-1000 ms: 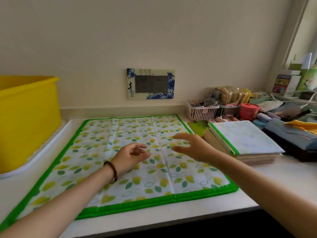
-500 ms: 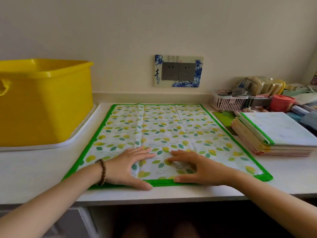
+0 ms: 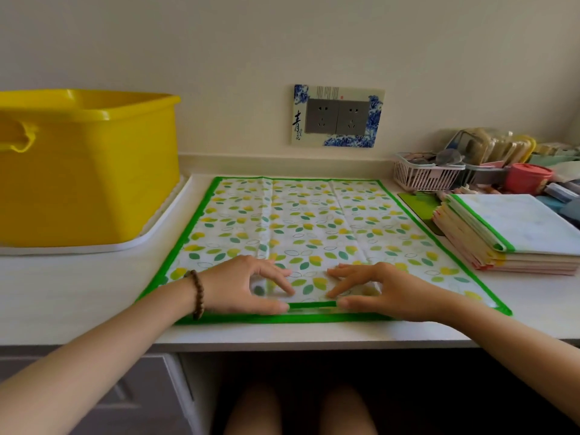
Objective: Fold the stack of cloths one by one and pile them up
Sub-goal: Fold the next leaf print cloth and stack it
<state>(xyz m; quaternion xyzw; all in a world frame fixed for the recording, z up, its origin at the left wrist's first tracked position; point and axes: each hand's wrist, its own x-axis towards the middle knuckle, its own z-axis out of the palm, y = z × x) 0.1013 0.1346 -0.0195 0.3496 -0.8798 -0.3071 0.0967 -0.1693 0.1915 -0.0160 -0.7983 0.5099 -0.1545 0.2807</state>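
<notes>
**A:** Green-bordered leaf-print cloth (image 3: 301, 233): where does it lie?

**B:** Spread flat on the white counter (image 3: 78, 293), between the yellow tub (image 3: 88, 171) and the pile of folded cloths (image 3: 514, 233). Its near hem runs along the counter's front edge.

**A:** And the 2 hands?

**B:** Both sit at the middle of that near hem, close together. The left hand (image 3: 244, 287) and right hand (image 3: 379, 291) each curl their fingers down onto the print with the thumb at the hem, pinching it. A short strip of green stands raised between the 2 thumbs.

**A:** How will it handle?

**B:** Thin, light and limp, I judge, and the creases across it suggest it takes a fold easily. Lifted only at the middle, the corners would droop and drag. Better to take hold nearer the 2 near corners, then carry the hem to the far edge.

**A:** Any risk?

**B:** It may skid on the smooth counter.
</notes>
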